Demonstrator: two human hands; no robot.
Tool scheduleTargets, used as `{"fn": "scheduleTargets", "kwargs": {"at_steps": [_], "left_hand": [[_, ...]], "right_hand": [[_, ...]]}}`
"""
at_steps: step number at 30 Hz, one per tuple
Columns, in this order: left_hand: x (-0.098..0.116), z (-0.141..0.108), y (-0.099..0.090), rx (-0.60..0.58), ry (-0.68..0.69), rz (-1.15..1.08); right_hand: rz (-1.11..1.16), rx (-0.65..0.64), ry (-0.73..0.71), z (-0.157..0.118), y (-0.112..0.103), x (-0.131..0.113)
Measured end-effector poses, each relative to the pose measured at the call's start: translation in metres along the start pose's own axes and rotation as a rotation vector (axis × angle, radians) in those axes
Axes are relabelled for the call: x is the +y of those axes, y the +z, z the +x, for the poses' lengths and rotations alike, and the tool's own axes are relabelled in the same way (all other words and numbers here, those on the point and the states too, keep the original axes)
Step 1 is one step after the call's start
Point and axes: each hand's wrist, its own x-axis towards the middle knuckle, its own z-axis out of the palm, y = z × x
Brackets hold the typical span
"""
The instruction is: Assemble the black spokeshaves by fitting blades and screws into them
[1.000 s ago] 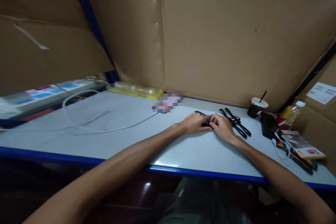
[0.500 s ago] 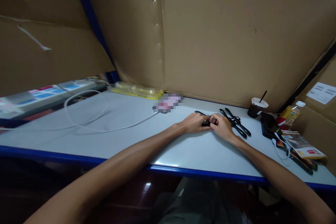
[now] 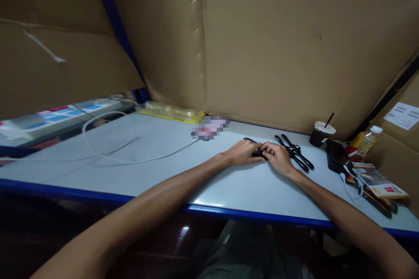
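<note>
So both hands are on one small black piece, right of center in the frame and a bit below the middle. The left hand is curled over it with the thumb along the near side, and the right hand has its fingertips bunched in a pinch at the other end. Fingers hide most of it, so I can't tell exactly what's being pinched. A thin black arm pokes out past the left fingers, maybe part of the same thing.

My read: this is the close-up fiddly step, left bracing, right working. The next move probably calls for a steady left hand and small fingertip adjustments.

Just right of the hands, crossed black parts lie on the pale, blue-edged counter. Further right there's a lidded cup, a bottle and a packet. A blurred-out phone with a white cable sits mid-frame. Big cardboard panels fill the top, kinda boxing the spot in.
</note>
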Motion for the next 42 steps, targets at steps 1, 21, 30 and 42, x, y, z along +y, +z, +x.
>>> {"fn": "scheduleTargets", "kwargs": {"at_steps": [1,21,30,42], "left_hand": [[0.0,0.0,0.0,0.003,0.002,0.001],[-0.001,0.001,0.001,0.01,0.005,-0.013],[0.002,0.0,-0.001,0.016,0.009,-0.024],[0.002,0.0,-0.001,0.001,0.002,0.012]], "right_hand": [[-0.001,0.0,-0.009,0.0,0.0,0.0],[-0.081,0.019,0.126,0.003,0.002,0.0],[-0.132,-0.043,0.033,0.001,-0.005,-0.011],[-0.179,0.008,0.06,0.002,-0.001,-0.009]]}}
